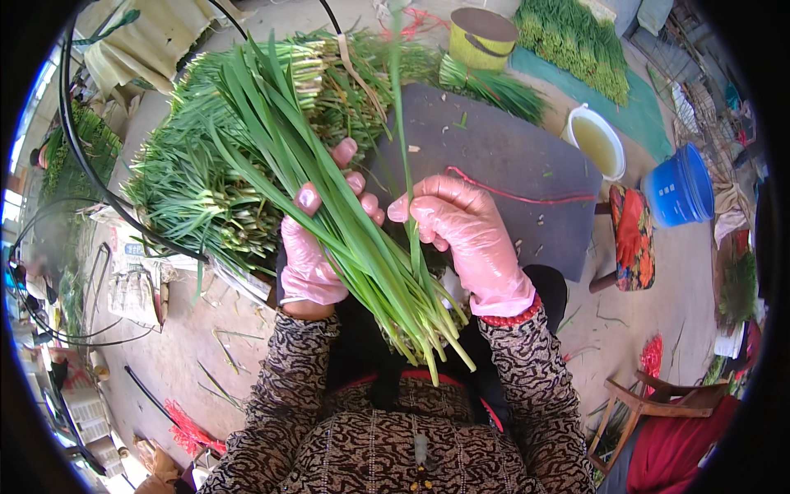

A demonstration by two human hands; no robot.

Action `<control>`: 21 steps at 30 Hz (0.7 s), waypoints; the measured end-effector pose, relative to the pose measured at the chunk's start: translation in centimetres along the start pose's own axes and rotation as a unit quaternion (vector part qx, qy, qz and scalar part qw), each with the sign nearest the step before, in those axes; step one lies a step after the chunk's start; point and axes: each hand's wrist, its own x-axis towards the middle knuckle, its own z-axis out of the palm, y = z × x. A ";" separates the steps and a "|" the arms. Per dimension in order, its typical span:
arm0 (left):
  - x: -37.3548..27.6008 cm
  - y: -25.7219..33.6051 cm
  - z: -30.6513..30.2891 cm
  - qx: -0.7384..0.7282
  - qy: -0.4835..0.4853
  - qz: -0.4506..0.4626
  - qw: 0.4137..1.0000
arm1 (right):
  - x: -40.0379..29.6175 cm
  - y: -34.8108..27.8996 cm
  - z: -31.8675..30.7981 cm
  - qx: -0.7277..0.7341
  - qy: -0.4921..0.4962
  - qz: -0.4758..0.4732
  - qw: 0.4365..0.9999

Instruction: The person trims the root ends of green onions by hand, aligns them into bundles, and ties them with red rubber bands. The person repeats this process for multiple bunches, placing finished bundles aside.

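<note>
My left hand (318, 247), in a thin pink plastic glove, is closed around a loose bunch of long green leafy stalks (345, 216), which look like garlic chives. The leaves point to the upper left and the pale stem ends hang over my lap. My right hand (466, 234), gloved the same way, pinches one long leaf (400, 117) between thumb and fingers, just right of the bunch. Behind my left hand rises a large heap of similar greens (197, 160). A red tie strip (524, 196) lies on the dark board (494, 142) beyond my right hand.
A yellow bucket (483, 46) stands beyond the board, beside tied greens (494, 89). To the right are a white bucket of cloudy liquid (595, 142), a blue bucket (676, 185) and a stool with a floral cover (642, 247). A black cable (83, 148) curves at left.
</note>
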 end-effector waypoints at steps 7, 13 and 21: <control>-0.1 0.4 -0.8 -0.015 -0.004 0.026 1.000 | 0.9 1.3 1.6 0.064 0.005 0.005 0.998; -0.2 0.5 -2.1 0.038 0.036 0.058 0.997 | 1.1 1.6 2.7 0.094 -0.001 -0.027 0.995; -0.1 0.2 -1.4 0.016 0.086 0.072 0.994 | 1.0 1.9 3.3 0.038 0.042 -0.079 0.995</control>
